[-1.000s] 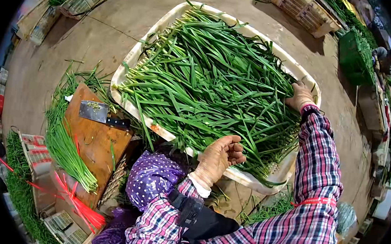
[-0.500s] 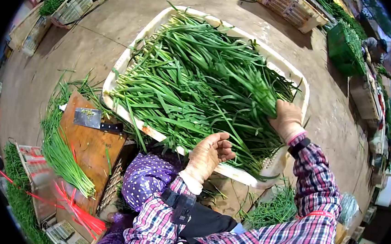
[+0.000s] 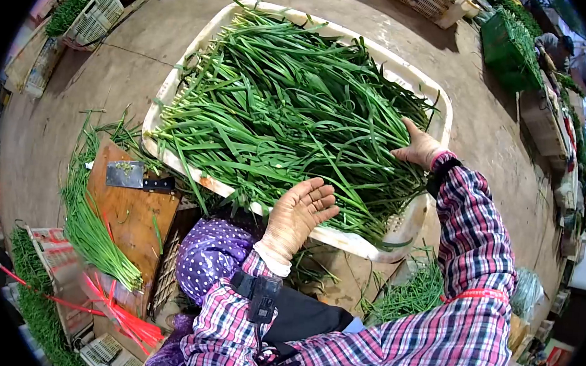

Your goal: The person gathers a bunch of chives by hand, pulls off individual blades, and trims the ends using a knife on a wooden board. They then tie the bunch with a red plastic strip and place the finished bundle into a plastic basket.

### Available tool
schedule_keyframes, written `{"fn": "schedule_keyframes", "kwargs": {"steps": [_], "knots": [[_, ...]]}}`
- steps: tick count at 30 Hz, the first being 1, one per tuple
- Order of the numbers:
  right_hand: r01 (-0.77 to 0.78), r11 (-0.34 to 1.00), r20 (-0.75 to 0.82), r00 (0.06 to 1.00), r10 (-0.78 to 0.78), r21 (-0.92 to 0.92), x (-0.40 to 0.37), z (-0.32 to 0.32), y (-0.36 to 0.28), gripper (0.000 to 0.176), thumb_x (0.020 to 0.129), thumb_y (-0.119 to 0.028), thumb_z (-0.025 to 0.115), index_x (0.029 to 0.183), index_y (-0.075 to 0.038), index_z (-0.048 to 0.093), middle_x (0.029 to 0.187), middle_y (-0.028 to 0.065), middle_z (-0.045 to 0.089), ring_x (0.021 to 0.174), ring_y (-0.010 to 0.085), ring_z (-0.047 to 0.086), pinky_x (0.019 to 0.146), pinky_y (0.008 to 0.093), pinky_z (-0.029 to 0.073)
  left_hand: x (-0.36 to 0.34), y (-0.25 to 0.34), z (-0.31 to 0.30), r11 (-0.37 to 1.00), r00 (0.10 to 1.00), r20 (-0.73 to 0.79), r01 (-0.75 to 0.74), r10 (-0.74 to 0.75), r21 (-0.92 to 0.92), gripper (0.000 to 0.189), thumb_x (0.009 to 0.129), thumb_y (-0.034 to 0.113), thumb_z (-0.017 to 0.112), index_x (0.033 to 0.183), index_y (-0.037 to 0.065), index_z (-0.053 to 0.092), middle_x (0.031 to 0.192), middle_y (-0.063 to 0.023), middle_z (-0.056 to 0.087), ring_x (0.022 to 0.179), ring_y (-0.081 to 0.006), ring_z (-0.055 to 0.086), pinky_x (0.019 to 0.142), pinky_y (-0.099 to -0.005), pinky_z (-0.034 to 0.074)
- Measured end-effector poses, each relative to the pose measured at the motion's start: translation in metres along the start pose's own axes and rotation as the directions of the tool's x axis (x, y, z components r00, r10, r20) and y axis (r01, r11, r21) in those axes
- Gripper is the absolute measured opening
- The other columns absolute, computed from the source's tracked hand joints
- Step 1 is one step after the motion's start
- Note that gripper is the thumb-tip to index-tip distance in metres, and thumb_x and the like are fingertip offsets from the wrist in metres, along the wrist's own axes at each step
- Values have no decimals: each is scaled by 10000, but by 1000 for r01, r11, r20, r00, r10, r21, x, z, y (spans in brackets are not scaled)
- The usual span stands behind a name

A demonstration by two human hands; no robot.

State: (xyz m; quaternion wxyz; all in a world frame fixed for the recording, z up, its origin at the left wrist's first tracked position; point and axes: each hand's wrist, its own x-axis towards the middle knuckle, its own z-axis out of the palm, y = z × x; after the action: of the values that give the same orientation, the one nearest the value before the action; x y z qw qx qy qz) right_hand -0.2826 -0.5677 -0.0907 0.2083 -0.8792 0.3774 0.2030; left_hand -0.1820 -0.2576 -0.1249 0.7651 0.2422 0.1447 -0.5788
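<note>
A big white plastic crate (image 3: 177, 81) is heaped with long green garlic chives (image 3: 285, 107), their pale ends mostly at the left. My right hand (image 3: 421, 146), in a thin glove, is at the crate's right side with thumb and fingers apart, touching the leaf tips and holding nothing. By the near rim, my left hand (image 3: 303, 208) is turned palm up, fingers loosely curled and empty. To the left, a cleaver (image 3: 125, 174) with a black handle rests on a wooden board (image 3: 129, 204). A bundle of chives (image 3: 99, 236) lies along the board's left side.
Red plastic strips (image 3: 121, 314) lie at lower left. Loose green stalks (image 3: 411, 295) are below the crate. A green crate (image 3: 506, 52) of greens stands at upper right, and white crates (image 3: 96, 19) line the upper left. Another person (image 3: 555, 49) is at far right.
My right hand has let go of the chives it was gripping, and its fingers have spread. They now lie flat on the heap. The view has shifted slightly.
</note>
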Motion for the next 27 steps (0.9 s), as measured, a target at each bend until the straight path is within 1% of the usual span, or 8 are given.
{"fn": "schedule_keyframes", "kwargs": {"steps": [8, 12, 14, 17, 22, 24, 26, 27], "knots": [[-14, 984, -125, 992, -9, -180, -43, -14, -30, 822, 715, -361, 729, 1386, -137, 310, 1182, 187, 580, 1106, 311, 559, 921, 380, 446, -3, -47, 17, 990, 993, -12, 115, -114, 84, 437, 891, 209, 570, 1254, -8, 457, 1313, -204, 451, 1186, -310, 472, 975, -451, 430], [-27, 914, -292, 951, -101, -404, -82, 1, -52, 716, 669, -303, 780, 1238, -146, 375, 929, 138, 631, 796, 328, 646, 666, 424, 519, 8, -81, 21, 974, 981, 30, 187, -192, 129, 643, 862, 298, 635, 1369, 68, 313, 1455, -177, 271, 1365, -297, 228, 1060, -447, 288], [-80, 899, -259, 965, -38, -431, -97, 11, -65, 765, 632, -302, 803, 1243, -157, 366, 855, 121, 611, 737, 316, 640, 601, 434, 502, 7, -87, 24, 975, 984, 53, 161, -171, 155, 645, 868, 320, 626, 1371, 83, 299, 1438, -138, 292, 1346, -282, 252, 1047, -439, 290], [16, 915, -373, 910, -181, -404, -122, 35, -71, 810, 596, -235, 807, 1263, -156, 355, 817, 128, 585, 716, 321, 618, 580, 420, 501, 2, -81, 32, 982, 989, 101, 92, -110, 163, 599, 876, 360, 611, 1340, 103, 332, 1313, -66, 390, 1219, -215, 375, 991, -381, 348], [177, 926, -304, 910, -283, -333, -164, 62, -93, 838, 580, -270, 796, 1285, -132, 365, 806, 96, 535, 705, 284, 562, 625, 416, 446, -8, -82, 34, 982, 996, 36, 72, -79, 174, 536, 869, 431, 598, 1270, 112, 441, 1214, -16, 501, 1063, -166, 496, 915, -322, 407], [304, 906, -320, 861, -394, -296, -177, 79, -92, 844, 611, -254, 752, 1331, -97, 341, 913, 103, 510, 861, 283, 534, 753, 405, 416, -15, -77, 35, 982, 993, -33, 113, -110, 148, 454, 877, 416, 594, 1212, 119, 511, 1134, -1, 554, 1043, -152, 503, 915, -322, 406], [362, 923, -351, 854, -384, -130, -190, 75, -96, 830, 657, -251, 710, 1368, -88, 314, 1032, 122, 510, 909, 293, 547, 794, 414, 408, -19, -76, 42, 983, 998, -58, -1, 12, 184, 327, 890, 357, 583, 1119, 124, 571, 1087, -3, 578, 981, -146, 533, 889, -316, 422], [361, 924, -347, 857, -381, -124, -197, 70, -97, 830, 657, -251, 710, 1368, -88, 314, 1032, 122, 510, 909, 293, 547, 794, 414, 408, -11, -75, 36, 983, 992, -111, 74, -56, 169, 299, 892, 327, 576, 1104, 116, 576, 1072, -9, 584, 967, -149, 539, 877, -313, 428]]}}
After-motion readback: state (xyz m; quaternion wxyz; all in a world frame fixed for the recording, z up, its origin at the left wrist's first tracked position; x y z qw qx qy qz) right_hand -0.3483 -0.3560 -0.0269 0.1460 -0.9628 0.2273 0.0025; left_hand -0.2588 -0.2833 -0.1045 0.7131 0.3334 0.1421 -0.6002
